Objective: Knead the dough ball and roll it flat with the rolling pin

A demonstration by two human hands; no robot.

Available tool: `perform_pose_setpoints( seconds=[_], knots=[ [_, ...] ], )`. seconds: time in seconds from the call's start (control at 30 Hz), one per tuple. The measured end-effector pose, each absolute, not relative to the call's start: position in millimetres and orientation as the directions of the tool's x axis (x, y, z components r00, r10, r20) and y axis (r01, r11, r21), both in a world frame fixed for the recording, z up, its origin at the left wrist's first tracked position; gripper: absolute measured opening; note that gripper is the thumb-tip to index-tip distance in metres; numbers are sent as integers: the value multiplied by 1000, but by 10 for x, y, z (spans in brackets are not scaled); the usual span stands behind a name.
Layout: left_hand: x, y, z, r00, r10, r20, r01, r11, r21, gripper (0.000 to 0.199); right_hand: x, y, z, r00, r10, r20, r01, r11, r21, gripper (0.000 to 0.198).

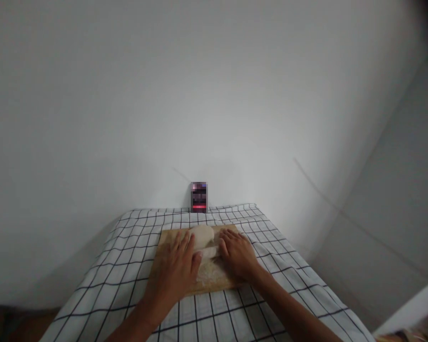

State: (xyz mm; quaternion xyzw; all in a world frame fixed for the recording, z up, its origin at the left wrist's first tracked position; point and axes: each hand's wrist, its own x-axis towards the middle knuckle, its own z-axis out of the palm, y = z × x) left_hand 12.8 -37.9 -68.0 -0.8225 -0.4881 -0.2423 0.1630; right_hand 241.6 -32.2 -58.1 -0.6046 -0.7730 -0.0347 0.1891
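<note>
A round of pale dough (202,234) lies toward the far side of a wooden board (214,286). Just in front of it, a pale, floury rolling pin (210,252) runs crosswise between my two hands, its ends hidden under them. My left hand (181,261) rests over the pin's left end, fingers stretched forward and slightly spread, fingertips beside the dough and thumb toward the middle. Over the right end lies my right hand (238,254), palm down, its fingers extended forward and close together. Loose flour (210,273) dusts the board nearer to me.
A white cloth with a dark grid (128,247) covers the table under the board. At its far edge a small dark upright object (199,197), pixelated, leans against the white wall (214,104). Another wall (385,204) rises on the right.
</note>
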Motion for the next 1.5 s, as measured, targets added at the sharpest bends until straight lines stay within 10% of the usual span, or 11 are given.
perform_pose_setpoints(
  seconds=[0.63,1.5],
  knots=[
    [122,140,-643,316,789,526,938,-343,-49,50,2344,443,-292,-214,964,159,956,240,-169,51],
    [125,-786,-895,455,598,660,843,-528,-103,62,2451,-708,-739,-169,830,532,911,338,-238,35]
  ],
)
